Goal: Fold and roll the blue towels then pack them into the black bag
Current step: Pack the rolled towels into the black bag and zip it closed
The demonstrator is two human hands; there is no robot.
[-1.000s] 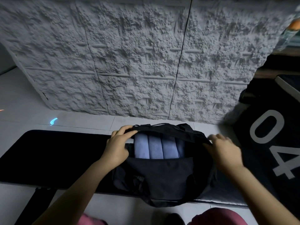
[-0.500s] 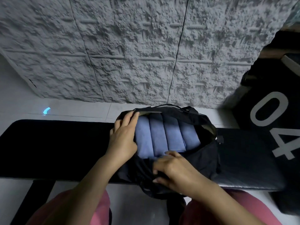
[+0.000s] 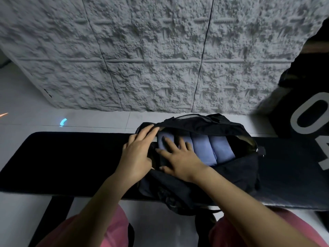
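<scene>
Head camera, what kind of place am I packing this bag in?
Probably a gym or workout room, though that is a guess: the bag sits on a long black padded bench, beside a rough grey textured wall and pale floor tiles.

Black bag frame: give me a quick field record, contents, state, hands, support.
bag: black bag, mouth open, lying on the black bench
contents: rolled blue towels side by side inside
left hand: left hand at the bag's left rim, fingers on the edge of the opening
right hand: right hand flat, pressing on the leftmost towels
loose towels: none visible outside the bag
backdrop: textured grey wall
</scene>
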